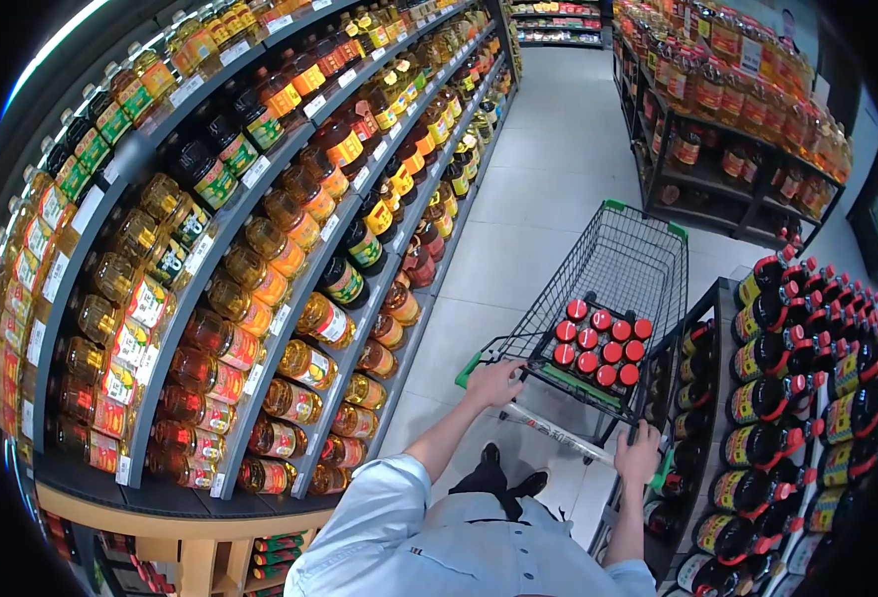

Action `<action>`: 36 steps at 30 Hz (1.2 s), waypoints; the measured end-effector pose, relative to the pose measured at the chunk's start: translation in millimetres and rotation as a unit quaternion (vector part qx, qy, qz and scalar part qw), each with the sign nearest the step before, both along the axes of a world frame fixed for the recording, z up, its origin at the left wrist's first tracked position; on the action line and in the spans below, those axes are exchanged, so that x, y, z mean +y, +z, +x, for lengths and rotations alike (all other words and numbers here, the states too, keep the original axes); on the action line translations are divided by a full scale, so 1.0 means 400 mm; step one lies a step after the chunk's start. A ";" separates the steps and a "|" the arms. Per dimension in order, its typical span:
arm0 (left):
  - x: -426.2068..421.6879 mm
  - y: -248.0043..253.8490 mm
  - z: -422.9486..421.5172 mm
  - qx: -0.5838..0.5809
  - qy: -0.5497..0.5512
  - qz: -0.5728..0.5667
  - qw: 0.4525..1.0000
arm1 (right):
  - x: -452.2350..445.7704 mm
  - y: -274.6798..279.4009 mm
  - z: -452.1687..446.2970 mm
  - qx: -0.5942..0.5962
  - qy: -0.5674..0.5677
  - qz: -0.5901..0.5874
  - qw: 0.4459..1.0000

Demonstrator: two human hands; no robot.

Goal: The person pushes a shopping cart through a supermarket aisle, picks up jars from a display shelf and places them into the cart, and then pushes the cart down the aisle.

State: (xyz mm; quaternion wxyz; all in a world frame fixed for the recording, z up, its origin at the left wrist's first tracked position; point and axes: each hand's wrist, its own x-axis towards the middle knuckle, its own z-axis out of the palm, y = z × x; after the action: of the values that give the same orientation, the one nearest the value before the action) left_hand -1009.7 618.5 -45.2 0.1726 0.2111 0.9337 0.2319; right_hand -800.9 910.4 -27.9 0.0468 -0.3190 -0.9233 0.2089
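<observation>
A shopping cart [598, 261] with a black wire basket and green corners stands in front of me. My left hand [494, 384] is wrapped around the left end of its handle [558, 430]. Around the right end, near the green corner piece, my right hand [639, 454] is closed. Several red-capped bottles [601, 343] stand grouped in the near end of the cart; only their tops show clearly. The far part of the basket holds nothing visible.
Tall shelves [294, 129] of cooking oil bottles line the left side. Close on the right is a stand of dark, red-capped bottles [757, 398]. Farther right, a dark rack [737, 149] carries more oil bottles. The tiled aisle floor [548, 129] runs ahead toward distant shelves [558, 25].
</observation>
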 end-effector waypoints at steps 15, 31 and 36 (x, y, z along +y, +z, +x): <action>0.150 0.004 -0.310 -0.032 -0.044 -0.018 0.998 | 0.123 -0.033 -0.261 -0.056 -0.053 0.005 0.997; 0.217 -0.015 -0.573 -0.029 -0.103 0.037 0.994 | 0.110 -0.026 -0.452 -0.082 -0.140 -0.002 0.987; 0.244 -0.039 -0.664 -0.033 -0.108 0.005 0.994 | 0.099 -0.026 -0.504 -0.070 -0.171 0.001 0.983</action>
State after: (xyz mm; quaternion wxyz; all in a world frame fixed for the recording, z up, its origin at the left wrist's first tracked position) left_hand -1275.4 715.9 -60.8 0.2267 0.3036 0.8982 0.2230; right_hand -1002.6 950.0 -38.3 0.0174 -0.4862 -0.8561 0.1742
